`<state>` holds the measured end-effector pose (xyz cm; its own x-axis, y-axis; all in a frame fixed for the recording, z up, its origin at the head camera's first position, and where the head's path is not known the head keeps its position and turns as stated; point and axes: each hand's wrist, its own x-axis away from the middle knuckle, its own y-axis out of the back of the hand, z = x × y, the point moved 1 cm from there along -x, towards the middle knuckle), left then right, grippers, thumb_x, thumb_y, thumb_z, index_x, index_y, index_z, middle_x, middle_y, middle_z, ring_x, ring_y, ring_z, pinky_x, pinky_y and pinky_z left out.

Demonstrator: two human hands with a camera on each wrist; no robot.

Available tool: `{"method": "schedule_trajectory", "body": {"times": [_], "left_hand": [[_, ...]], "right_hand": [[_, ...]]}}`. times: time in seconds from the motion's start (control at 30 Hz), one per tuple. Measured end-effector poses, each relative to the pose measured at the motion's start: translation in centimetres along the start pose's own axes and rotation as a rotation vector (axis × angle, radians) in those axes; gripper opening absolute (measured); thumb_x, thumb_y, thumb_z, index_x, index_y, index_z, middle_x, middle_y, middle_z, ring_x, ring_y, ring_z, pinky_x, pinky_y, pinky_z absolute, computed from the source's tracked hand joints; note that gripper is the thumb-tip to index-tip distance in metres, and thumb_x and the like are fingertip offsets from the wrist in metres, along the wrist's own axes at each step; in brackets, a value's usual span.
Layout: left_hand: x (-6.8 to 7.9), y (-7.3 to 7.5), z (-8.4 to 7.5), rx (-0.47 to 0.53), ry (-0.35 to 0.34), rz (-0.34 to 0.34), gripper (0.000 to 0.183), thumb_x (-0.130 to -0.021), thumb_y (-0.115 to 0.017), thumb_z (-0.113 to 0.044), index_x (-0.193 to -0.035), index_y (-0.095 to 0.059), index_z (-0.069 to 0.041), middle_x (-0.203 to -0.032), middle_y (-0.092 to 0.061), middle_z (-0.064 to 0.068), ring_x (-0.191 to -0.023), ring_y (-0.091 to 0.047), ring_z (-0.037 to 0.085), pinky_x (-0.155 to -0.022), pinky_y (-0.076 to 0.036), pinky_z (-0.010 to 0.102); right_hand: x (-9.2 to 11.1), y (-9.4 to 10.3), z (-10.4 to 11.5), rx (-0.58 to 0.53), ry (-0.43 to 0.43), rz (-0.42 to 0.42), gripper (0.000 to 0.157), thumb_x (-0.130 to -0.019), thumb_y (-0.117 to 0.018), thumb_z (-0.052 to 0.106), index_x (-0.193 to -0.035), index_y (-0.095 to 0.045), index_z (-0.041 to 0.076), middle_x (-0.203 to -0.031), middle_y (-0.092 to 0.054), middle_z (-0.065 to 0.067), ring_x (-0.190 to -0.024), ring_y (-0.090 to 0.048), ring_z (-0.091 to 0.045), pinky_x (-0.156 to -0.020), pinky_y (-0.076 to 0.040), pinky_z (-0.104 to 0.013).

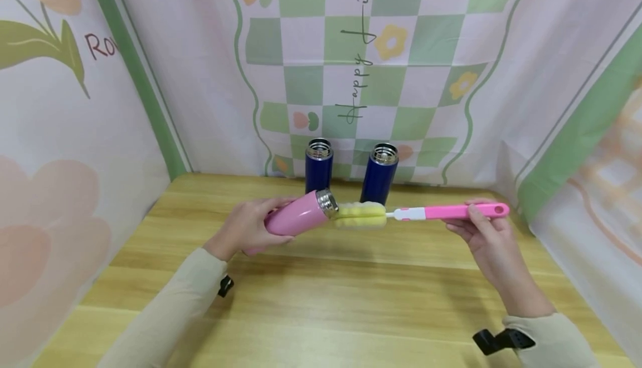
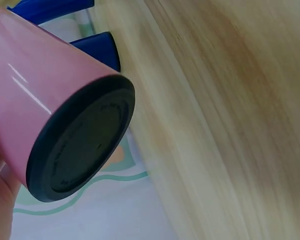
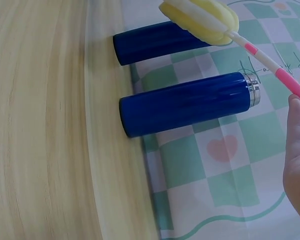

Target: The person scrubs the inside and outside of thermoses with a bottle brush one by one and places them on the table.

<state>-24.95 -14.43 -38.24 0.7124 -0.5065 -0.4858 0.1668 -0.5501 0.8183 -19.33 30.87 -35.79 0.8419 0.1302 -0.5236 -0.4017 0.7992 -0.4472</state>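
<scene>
My left hand point(image 1: 251, 224) grips a pink vacuum flask point(image 1: 299, 213) around its body, tilted with the open steel mouth toward the right. Its dark base faces the camera in the left wrist view. With my right hand point(image 1: 489, 240) I hold a bottle brush point(image 1: 451, 212) by its pink handle, thumb along the top. The yellow sponge head point(image 1: 362, 215) points left, its tip at the flask's mouth; whether the tip is inside I cannot tell. In the right wrist view the sponge point(image 3: 207, 20) shows above the handle and part of my right hand point(image 3: 297, 155).
Two dark blue flasks, a left one point(image 1: 318, 170) and a right one point(image 1: 379, 174), stand without lids at the back of the wooden table point(image 1: 351, 301). Behind them hangs a patterned cloth point(image 1: 346, 83), with more cloth on both sides.
</scene>
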Motion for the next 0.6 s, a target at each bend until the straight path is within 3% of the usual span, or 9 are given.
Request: {"method": "schedule_trajectory", "body": {"times": [0.33,0.6], "left_hand": [[0.3,-0.5,0.0,0.069,0.068,-0.009,0.077,-0.070,-0.086,-0.058,-0.135,-0.060,-0.026,-0.107,-0.073,-0.001,-0.082,-0.067,0.008,-0.070,-0.056,0.031],[0.4,-1.3,-0.2,0.231,0.232,0.004,0.079,-0.072,-0.083,-0.060,-0.139,-0.055,-0.029,-0.104,-0.071,-0.002,-0.087,-0.067,0.009,-0.070,-0.056,0.033]], "right_hand": [[-0.1,-0.2,0.0,-0.005,-0.005,0.004,0.022,-0.106,-0.031,-0.007,-0.115,-0.051,-0.008,-0.107,-0.066,-0.024,-0.097,-0.070,-0.033,-0.087,-0.055,-0.037],[-0.3,-0.4,-0.2,-0.103,0.002,-0.031,0.022,-0.107,-0.030,-0.004,-0.115,-0.049,-0.008,-0.107,-0.067,-0.026,-0.097,-0.070,-0.035,-0.087,-0.056,-0.039]]}}
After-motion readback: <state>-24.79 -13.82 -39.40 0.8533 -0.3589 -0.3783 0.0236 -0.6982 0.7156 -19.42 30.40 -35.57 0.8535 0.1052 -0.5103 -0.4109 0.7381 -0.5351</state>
